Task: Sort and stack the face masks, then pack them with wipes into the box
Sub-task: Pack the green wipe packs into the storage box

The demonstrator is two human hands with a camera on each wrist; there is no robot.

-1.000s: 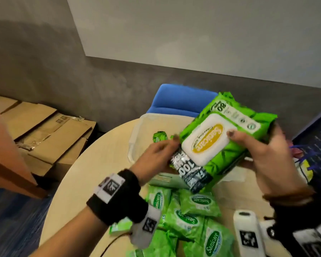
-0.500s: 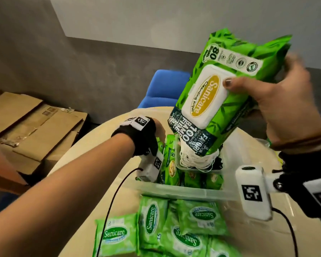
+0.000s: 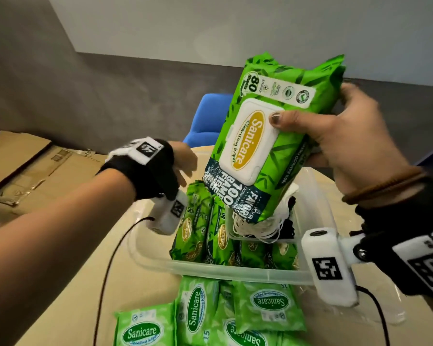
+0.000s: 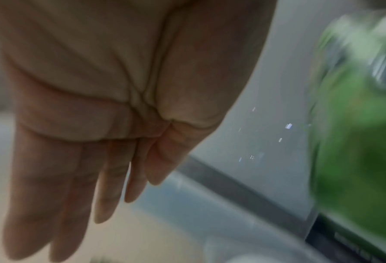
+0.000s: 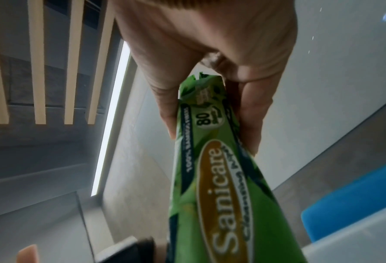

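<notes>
My right hand (image 3: 335, 131) grips a large green Sanicare wipes pack (image 3: 265, 136), thumb on its white lid, fingers behind. The pack hangs tilted above a clear plastic box (image 3: 235, 270); the right wrist view shows the same pack (image 5: 219, 178) pinched edge-on. Inside the box stand two large wipes packs (image 3: 205, 228) at the left, with a stack of white and black face masks (image 3: 268, 226) in an inner tray. My left hand (image 3: 185, 158) hovers over the box's far left corner, fingers straight and holding nothing; they (image 4: 79, 186) appear blurred in the left wrist view.
Several small Sanicare wipes packs (image 3: 210, 310) lie on the round beige table (image 3: 73, 295) in front of the box. A blue chair (image 3: 208, 118) stands behind the table. Flattened cardboard boxes (image 3: 28, 166) lie on the floor at the left.
My right hand has lifted the large wipes pack up over the box. My left hand let go of it and reached to the box's far left corner.
</notes>
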